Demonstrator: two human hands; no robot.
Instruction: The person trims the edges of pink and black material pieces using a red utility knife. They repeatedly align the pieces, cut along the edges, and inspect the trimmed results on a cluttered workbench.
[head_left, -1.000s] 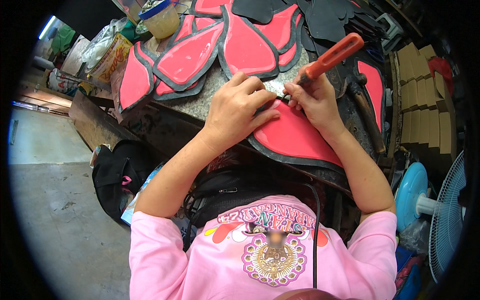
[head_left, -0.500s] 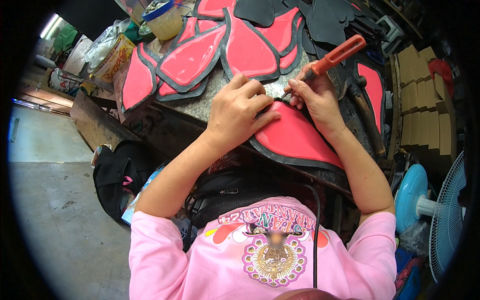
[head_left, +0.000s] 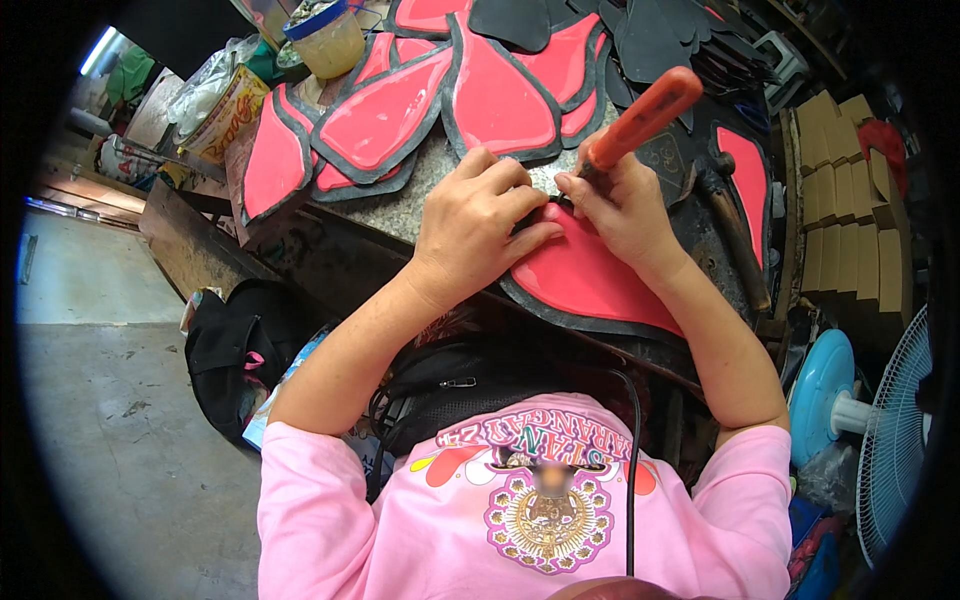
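A pink-red teardrop-shaped pad with a black border lies at the near edge of the worktable. My left hand pinches its narrow far end, thumb on the pink face and fingers bent over the edge. Just to the right, my right hand grips a hand tool with an orange-red handle. The handle points up and away to the right. Its working end is down by the pad's tip, hidden behind my fingers, so its kind cannot be made out.
Several similar pads overlap on the table beyond my hands, with black sheet pieces behind. A hammer lies at the right, near another pad. A blue-rimmed tub stands far left; a fan is at right.
My right hand has rolled, so the tool's handle now stands steeper and its end has shifted left. My left hand and the pad have hardly moved.
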